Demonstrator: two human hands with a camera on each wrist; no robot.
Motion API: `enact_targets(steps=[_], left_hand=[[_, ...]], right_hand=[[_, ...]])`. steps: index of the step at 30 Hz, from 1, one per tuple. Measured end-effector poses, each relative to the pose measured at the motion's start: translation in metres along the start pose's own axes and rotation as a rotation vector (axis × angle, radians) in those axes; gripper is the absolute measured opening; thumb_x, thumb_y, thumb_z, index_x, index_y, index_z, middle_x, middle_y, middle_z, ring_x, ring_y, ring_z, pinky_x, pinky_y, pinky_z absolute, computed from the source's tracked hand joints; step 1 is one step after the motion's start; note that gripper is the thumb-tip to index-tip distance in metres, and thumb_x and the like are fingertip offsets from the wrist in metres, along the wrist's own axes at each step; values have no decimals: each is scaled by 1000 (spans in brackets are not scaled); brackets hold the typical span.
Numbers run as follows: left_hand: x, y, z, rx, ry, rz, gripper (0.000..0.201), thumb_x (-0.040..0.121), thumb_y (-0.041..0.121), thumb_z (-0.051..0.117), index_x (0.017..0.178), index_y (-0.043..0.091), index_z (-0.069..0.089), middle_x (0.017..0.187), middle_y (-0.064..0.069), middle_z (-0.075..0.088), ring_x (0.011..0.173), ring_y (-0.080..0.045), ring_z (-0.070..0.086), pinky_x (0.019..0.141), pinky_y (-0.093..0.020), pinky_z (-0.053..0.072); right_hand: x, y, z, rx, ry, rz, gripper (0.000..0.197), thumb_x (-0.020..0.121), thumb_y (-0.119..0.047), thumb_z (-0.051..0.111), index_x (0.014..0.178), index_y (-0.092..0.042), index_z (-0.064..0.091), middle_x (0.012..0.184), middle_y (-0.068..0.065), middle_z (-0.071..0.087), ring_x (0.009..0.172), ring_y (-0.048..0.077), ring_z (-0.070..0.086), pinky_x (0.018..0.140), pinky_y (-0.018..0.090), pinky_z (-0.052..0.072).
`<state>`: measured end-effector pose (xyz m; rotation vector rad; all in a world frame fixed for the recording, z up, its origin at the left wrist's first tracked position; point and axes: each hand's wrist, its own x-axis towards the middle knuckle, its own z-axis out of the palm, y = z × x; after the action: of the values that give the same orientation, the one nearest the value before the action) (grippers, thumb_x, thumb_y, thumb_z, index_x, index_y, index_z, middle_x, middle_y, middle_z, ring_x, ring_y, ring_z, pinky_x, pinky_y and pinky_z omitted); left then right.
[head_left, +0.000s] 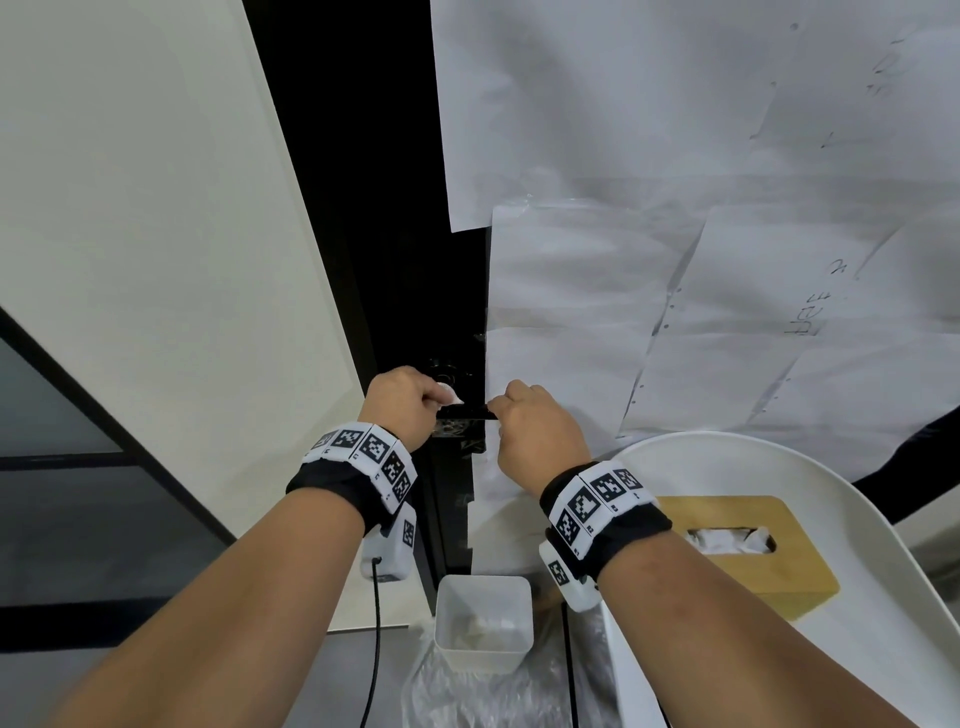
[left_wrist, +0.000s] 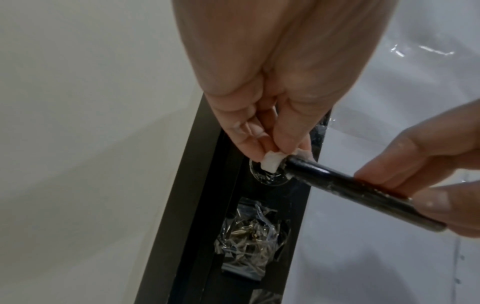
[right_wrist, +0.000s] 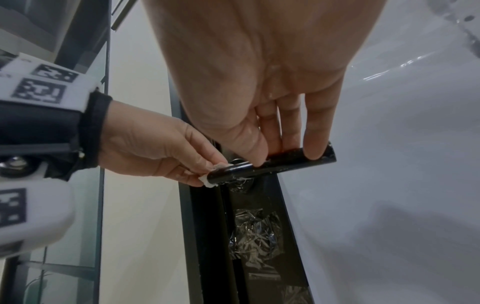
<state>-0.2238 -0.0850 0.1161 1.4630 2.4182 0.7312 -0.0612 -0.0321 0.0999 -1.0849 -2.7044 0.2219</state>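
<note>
Two hands, one black door handle (left_wrist: 330, 180) — my right hand (head_left: 537, 434) grips it; my left hand (head_left: 402, 402) pinches a white wad (left_wrist: 271, 163) at its left end. Step, I judge: wiping — next, rub rightward.

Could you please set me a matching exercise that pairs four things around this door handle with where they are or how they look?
Things:
1. door handle
2. white wad
3. clear plastic bag
4. tissue box

Descriptions:
A. pinched in the left hand
B. wooden, with a slot on top
C. held by the right hand
D. against the black door frame, below the handle

Pairs: 1-C, 2-A, 3-D, 4-B
</note>
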Motion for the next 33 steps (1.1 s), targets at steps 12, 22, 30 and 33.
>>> enact_targets(steps=[12,22,30,33], left_hand=[[-11,-5,14,-78,133,98,26,89,1,53,96,13,76,107,-6,67,100,-23,62,83,-22,44],[-16,-21,39,-365,231,-58,20,91,26,62,107,20,72,90,1,72,81,-12,68,79,-26,54],[-11,-19,51,-797,244,-334,8,86,23,66,92,24,72,83,3,73,76,-17,72,82,-39,58],[0,-15,53,-880,229,-394,11,83,22,66,91,26,72,87,3,74,83,-20,72,85,-42,57]], right_hand=[[0,-2,0,-4,9,12,32,76,-1,49,104,-12,61,98,4,51,89,22,47,63,33,46],[-2,-1,-2,18,-3,6,36,76,-1,49,109,-11,61,101,5,52,91,23,48,67,36,50],[-2,3,1,30,7,-13,36,78,-2,50,110,-12,61,102,5,53,92,22,48,68,34,49],[-1,2,-1,28,1,-17,34,78,-3,51,110,-11,61,102,5,53,93,23,48,68,35,48]])
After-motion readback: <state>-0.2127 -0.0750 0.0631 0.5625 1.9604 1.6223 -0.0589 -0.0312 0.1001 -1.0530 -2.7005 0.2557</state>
